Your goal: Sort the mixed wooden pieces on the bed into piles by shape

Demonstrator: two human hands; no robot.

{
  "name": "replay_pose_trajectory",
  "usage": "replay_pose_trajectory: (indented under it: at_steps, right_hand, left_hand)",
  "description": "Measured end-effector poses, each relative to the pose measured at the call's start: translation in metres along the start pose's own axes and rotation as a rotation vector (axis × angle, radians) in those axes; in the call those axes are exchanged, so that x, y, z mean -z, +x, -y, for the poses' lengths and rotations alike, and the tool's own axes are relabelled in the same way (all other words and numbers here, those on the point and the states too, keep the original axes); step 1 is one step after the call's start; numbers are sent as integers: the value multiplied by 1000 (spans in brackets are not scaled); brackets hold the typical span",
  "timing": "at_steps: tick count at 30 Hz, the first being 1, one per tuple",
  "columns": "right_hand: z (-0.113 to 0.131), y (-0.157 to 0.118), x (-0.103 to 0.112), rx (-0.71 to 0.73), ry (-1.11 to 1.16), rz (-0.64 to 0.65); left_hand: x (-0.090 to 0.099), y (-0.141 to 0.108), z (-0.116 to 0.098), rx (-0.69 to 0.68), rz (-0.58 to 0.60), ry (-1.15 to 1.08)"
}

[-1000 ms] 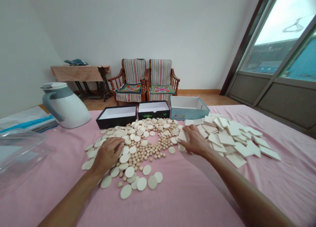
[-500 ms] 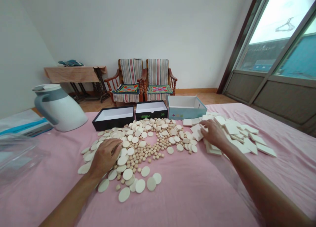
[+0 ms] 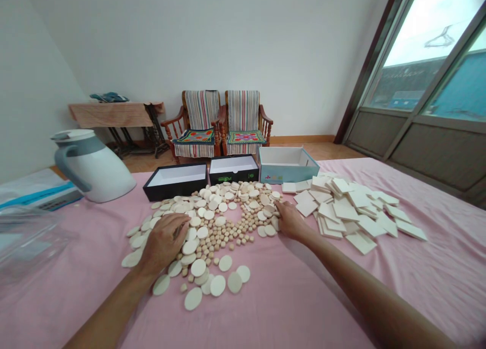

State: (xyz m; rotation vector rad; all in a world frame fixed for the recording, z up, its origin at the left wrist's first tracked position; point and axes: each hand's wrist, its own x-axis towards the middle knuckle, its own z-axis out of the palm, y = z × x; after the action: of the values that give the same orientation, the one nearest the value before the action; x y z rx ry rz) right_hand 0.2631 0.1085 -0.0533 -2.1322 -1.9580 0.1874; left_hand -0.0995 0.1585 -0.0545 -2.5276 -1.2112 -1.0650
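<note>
Left hand (image 3: 163,241) laid over round wooden discs (image 3: 202,232), grip can't be told; right hand (image 3: 290,221) placed at their right edge, grip kinda hidden too; square tiles (image 3: 345,209) heaped right.

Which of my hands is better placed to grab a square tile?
Probably the right hand: it's nearer the square tiles, while the left hand is across the cubes, among round discs.

Discs (image 3: 217,285) and cubes (image 3: 228,232) mingle on the cloth (image 3: 288,298) — tiles (image 3: 345,209) right, a jug (image 3: 102,172) left — three boxes (image 3: 234,178) (side by side) behind them
</note>
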Motion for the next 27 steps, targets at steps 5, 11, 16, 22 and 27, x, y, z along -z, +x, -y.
replay_pose_trajectory:
  at_steps: [5,11,16,22,27]
  right_hand:
    - [46,1,-12,59,121,4]
    - [105,-16,-10,278,241,78]
    - [123,-6,2,457,328,68]
    - [94,81,5,224,82,-174]
    - [82,127,-9,111,-18,-103]
  left_hand:
    - [0,-1,-3,-13,16,-17]
    - [1,-2,-5,-35,19,-28]
    - [2,-2,-7,-33,22,-36]
    - [3,-3,-14,-47,36,-54]
    - [4,-4,-17,-51,65,-54]
